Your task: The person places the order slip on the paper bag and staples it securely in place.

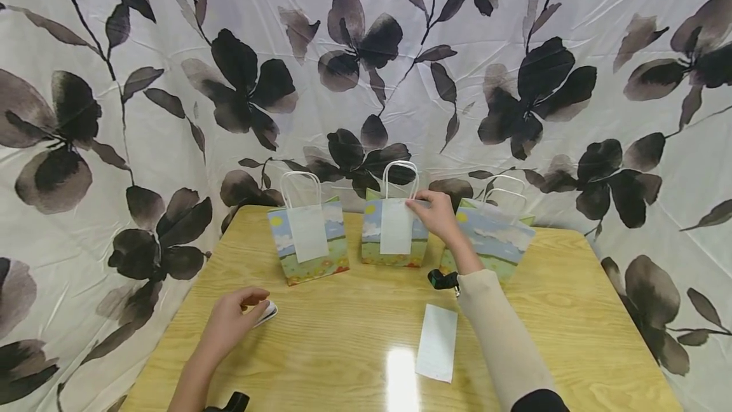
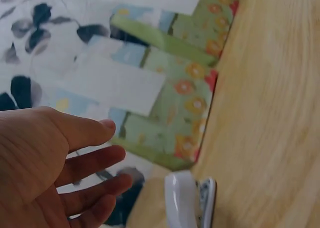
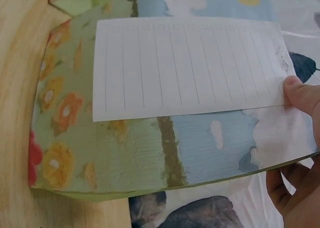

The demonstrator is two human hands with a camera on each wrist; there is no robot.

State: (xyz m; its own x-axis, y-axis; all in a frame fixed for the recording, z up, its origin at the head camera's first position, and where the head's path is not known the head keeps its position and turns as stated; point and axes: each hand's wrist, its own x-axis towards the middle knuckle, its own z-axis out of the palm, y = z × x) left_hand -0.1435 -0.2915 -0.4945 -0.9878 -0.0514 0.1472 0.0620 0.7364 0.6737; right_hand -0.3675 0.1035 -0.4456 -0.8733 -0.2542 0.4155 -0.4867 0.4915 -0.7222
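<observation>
My right hand (image 1: 434,212) is at the top of the middle paper gift bag (image 1: 372,243). Its thumb lies on the edge of a lined paper slip (image 3: 190,68) on the bag's front, pinching slip and bag with fingers behind the bag's edge. A white stapler (image 2: 182,200) rests on the table just beyond my left hand (image 1: 237,320), whose loosely bent fingers hold nothing. At the left stands another gift bag (image 1: 337,247) with a white slip (image 1: 309,234) on its front.
A third gift bag (image 1: 492,240) stands at the right, partly behind my right forearm. One loose lined slip (image 1: 437,342) lies on the wooden table (image 1: 332,348) near that forearm. Behind the table hangs a floral cloth (image 1: 354,107).
</observation>
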